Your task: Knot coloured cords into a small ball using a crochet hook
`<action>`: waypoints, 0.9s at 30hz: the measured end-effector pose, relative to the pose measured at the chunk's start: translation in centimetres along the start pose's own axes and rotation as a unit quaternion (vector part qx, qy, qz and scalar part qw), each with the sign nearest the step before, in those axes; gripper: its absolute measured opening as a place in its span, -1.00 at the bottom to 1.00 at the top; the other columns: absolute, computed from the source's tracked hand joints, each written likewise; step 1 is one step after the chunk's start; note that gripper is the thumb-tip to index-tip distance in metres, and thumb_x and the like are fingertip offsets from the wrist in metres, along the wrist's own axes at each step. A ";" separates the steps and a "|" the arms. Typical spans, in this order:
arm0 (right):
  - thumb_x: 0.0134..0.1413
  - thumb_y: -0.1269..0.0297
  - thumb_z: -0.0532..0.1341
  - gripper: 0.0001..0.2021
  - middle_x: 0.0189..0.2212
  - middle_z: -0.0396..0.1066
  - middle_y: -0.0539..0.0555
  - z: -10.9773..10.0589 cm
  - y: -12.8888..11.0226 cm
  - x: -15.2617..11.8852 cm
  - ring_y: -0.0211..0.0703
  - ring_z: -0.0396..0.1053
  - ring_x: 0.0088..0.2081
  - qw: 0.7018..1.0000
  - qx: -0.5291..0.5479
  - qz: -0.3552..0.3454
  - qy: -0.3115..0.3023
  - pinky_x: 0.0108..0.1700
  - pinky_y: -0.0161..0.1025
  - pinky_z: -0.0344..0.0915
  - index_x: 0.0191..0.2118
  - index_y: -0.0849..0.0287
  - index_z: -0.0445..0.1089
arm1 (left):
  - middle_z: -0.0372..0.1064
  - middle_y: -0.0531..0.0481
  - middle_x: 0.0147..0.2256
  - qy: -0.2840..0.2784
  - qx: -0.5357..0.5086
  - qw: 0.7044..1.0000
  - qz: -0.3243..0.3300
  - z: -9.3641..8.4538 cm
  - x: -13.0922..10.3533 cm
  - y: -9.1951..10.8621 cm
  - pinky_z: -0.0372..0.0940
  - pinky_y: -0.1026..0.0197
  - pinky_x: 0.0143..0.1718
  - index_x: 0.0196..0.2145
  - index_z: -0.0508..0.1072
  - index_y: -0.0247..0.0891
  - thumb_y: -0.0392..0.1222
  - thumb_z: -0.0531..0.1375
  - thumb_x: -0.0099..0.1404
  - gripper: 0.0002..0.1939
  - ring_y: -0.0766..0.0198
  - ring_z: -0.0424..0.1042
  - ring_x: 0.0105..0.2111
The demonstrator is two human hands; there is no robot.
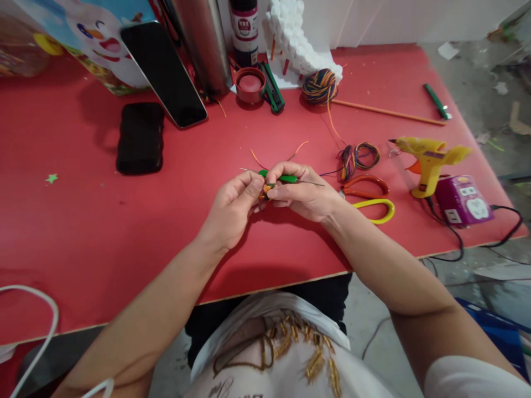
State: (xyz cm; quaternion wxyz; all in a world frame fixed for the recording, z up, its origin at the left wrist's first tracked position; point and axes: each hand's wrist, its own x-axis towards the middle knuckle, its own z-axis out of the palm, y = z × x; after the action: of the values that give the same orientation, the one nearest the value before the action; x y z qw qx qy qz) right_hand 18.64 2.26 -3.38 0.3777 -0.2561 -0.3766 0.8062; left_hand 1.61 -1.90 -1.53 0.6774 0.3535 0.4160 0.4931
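Observation:
My left hand (235,205) pinches a small orange and dark crocheted piece (266,191) over the front part of the red table. A crochet hook with a green grip (286,178) is held in my right hand (301,190), whose thumb also touches the piece. The hook's thin metal ends stick out on both sides. Loose orange yarn ends (299,148) rise behind my fingers. To the right, a multicoloured yarn bundle (352,161) lies beside scissors (369,188) with one red and one yellow handle. My fingers partly hide the crocheted piece.
A yarn ball (319,87), a thin stick (390,112) and a green cutter (271,87) lie farther back. At right are a yellow glue gun (429,160) and a purple power socket (467,202) with cables. A phone (164,72) leans near a black case (141,138) at left.

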 end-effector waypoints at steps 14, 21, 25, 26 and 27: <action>-0.15 0.31 0.65 -0.62 -0.52 0.44 -0.13 0.3 -1.0 -0.1 -0.46 0.26 -0.54 1.000 0.009 0.022 0.014 -0.49 -0.44 0.14 -0.30 0.23 0.48 | 0.44 0.03 -0.41 -0.006 -0.024 0.999 -0.041 -0.9 0.4 0.8 0.32 0.31 -0.38 -0.36 0.62 -0.28 -0.03 0.62 0.05 -0.64 0.40 0.37 -0.45; -0.01 0.26 0.60 -0.69 -0.52 0.42 -0.11 0.0 -0.7 -0.2 -0.47 0.18 -0.55 1.000 -0.009 0.004 -0.004 -0.49 -0.42 0.08 -0.31 0.25 0.50 | 0.47 0.07 -0.38 -0.020 -0.098 0.991 -0.087 -1.1 0.3 0.8 0.42 0.35 -0.29 -0.36 0.63 -0.24 -0.11 0.65 -0.01 -0.64 0.41 0.42 -0.40; 0.04 0.22 0.58 -0.71 -0.53 0.37 -0.11 -0.3 -0.6 -0.4 -0.42 0.16 -0.53 0.998 -0.058 -0.022 -0.013 -0.47 -0.37 0.09 -0.27 0.21 0.51 | 0.46 0.08 -0.38 -0.031 -0.120 0.987 -0.104 -1.2 0.2 0.9 0.45 0.32 -0.26 -0.38 0.63 -0.21 -0.13 0.66 -0.05 -0.64 0.39 0.42 -0.38; 0.06 0.21 0.57 -0.72 -0.51 0.36 -0.11 -0.3 -0.7 -0.5 -0.41 0.16 -0.53 0.997 -0.068 -0.028 -0.010 -0.47 -0.37 0.10 -0.25 0.20 0.52 | 0.44 0.07 -0.38 -0.032 -0.122 0.986 -0.110 -1.2 0.2 0.9 0.44 0.33 -0.28 -0.39 0.63 -0.23 -0.12 0.66 -0.03 -0.64 0.39 0.41 -0.39; 0.07 0.21 0.56 -0.72 -0.49 0.37 -0.11 -0.3 -0.8 -0.6 -0.40 0.17 -0.52 0.996 -0.082 -0.039 -0.003 -0.46 -0.36 0.11 -0.22 0.18 0.52 | 0.43 0.06 -0.39 -0.031 -0.123 0.985 -0.115 -1.1 0.3 1.0 0.42 0.34 -0.30 -0.39 0.62 -0.25 -0.11 0.65 -0.01 -0.65 0.40 0.39 -0.40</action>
State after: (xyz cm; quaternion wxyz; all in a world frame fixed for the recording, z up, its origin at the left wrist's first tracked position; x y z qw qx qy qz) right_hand 19.54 2.23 -2.77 0.3852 -0.2693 -0.4525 0.7579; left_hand 0.26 -1.27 -1.21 0.7803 0.2325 0.3690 0.4481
